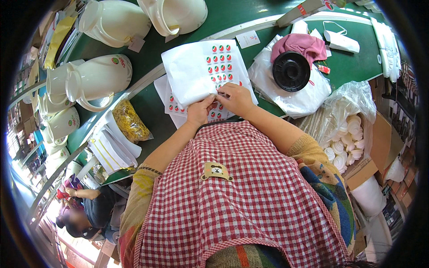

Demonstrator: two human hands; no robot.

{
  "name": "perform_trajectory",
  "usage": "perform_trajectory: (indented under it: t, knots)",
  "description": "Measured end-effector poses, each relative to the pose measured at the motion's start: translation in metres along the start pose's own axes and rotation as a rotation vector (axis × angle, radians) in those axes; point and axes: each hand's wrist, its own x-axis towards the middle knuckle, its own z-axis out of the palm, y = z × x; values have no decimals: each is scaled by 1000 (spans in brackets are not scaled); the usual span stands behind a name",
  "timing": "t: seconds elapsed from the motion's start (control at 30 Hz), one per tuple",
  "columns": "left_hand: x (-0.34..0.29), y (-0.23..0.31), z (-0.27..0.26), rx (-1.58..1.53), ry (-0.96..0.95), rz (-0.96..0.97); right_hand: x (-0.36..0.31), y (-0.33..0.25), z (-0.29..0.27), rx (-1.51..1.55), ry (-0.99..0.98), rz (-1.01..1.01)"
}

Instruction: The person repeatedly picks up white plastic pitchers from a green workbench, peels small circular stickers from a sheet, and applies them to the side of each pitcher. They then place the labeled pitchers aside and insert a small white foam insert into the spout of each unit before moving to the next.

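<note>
A white sticker sheet (pixel 222 60) with rows of small round red-and-green stickers is in front of me, its left part curled over to show the blank back. My left hand (pixel 199 109) pinches the near edge of this sheet. Right beside it, my right hand (pixel 237 99) has thumb and fingers closed at the same edge; whether a loose sticker is between the fingertips is too small to tell. Under both hands lie more sticker sheets (pixel 172 107), partly covered.
Cream plastic jugs (pixel 105 73) line the left side, beside a bag of yellow ties (pixel 129 120). At right are a black round lid (pixel 291 71), a pink cloth (pixel 301 44) and a box of white caps (pixel 346 143) in a plastic liner. Another person (pixel 96 205) sits at lower left.
</note>
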Motion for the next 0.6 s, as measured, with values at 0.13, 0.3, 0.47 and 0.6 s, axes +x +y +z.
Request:
perform_trajectory:
  t: [0.13,0.3,0.47,0.6]
  knots:
    - [-3,5,6,-12,4,-14,1,0,0,10,-31,19]
    - [-2,5,4,-11,11,-18,1,3,1,-33,-6,-37]
    - [-3,7,8,-35,72,-20,3,1,-1,-4,-18,12]
    - [-3,8,6,-24,75,19,5,4,-4,79,-46,63]
